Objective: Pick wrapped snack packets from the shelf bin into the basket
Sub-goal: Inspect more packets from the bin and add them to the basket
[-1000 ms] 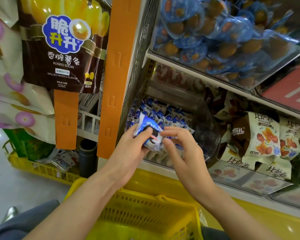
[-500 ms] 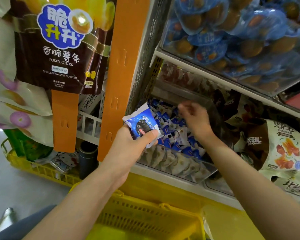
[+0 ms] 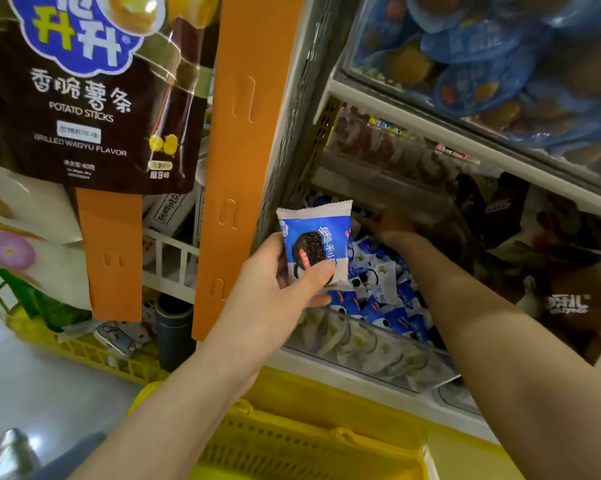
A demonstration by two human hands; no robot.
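Packet [image 3: 314,244] sits pinched in our left hand [image 3: 274,292] alone now; our right hand [image 3: 390,226], grip unclear, re-enters the bin [image 3: 361,344] for another.

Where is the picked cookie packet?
The cookie packet is mid-frame in the head view, gripped by the left hand, in front of the shelf bin, above the basket.

Blue-and-white packet [image 3: 315,244] with dark cookie print, yellow slotted basket [image 3: 292,445], orange upright [image 3: 243,150] — brown potato-stick bag [image 3: 94,98]
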